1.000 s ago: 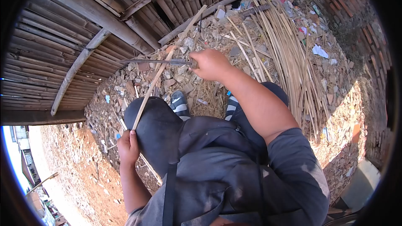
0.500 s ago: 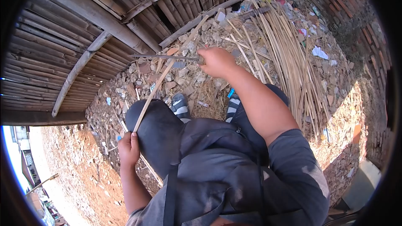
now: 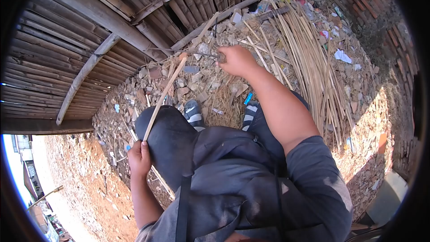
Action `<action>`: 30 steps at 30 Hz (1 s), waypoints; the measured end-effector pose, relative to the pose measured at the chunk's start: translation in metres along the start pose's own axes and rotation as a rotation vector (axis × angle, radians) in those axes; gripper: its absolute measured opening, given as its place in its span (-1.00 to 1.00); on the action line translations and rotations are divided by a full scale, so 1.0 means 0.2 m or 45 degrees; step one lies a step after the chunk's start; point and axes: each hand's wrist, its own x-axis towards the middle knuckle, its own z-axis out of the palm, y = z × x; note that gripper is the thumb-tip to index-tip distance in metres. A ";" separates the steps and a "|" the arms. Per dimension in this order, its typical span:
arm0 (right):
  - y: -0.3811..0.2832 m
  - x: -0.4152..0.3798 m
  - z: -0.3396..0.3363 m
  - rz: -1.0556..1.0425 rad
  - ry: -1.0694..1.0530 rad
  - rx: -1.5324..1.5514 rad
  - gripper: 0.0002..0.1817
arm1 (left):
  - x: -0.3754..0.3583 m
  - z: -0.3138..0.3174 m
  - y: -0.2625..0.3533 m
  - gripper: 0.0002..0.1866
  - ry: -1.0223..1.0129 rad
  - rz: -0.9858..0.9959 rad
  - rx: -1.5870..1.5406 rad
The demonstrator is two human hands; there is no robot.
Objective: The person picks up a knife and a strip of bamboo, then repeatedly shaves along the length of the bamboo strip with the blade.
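My left hand, beside my left knee, is closed around the lower end of a long, flat bamboo strip. The strip slants up and forward, away from my body. My right hand grips the handle of a knife, held out in front of me over the rubble. Its long, narrow, dark blade points left and crosses the strip near its far part; whether the edge touches the strip is hard to tell. Most of the knife handle is hidden in my fist.
A large bundle of split bamboo strips lies at the right. A bamboo slat wall rises at the left, and a brick wall stands at the right. Stones and litter cover the ground around my sandals.
My right hand has moved slightly right and forward with the knife, and the blade now tilts differently. My left hand has stayed nearly in place on the bamboo strip.
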 end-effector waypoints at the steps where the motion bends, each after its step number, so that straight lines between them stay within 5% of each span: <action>1: -0.01 0.00 0.00 -0.019 -0.029 -0.002 -0.60 | 0.00 -0.01 0.00 -0.56 -0.009 -0.014 -0.007; 13: -0.20 -0.11 0.05 -0.496 -0.164 -0.019 -0.63 | -0.01 0.00 -0.03 -0.55 -0.016 -0.023 -0.066; 19: -0.11 -0.04 -0.04 0.018 -0.087 0.021 -0.56 | -0.01 0.00 -0.02 -0.55 0.005 -0.009 -0.037; 30: -0.17 -0.06 0.02 -0.188 -0.129 0.082 -0.64 | -0.01 0.00 -0.03 -0.55 -0.007 -0.020 -0.040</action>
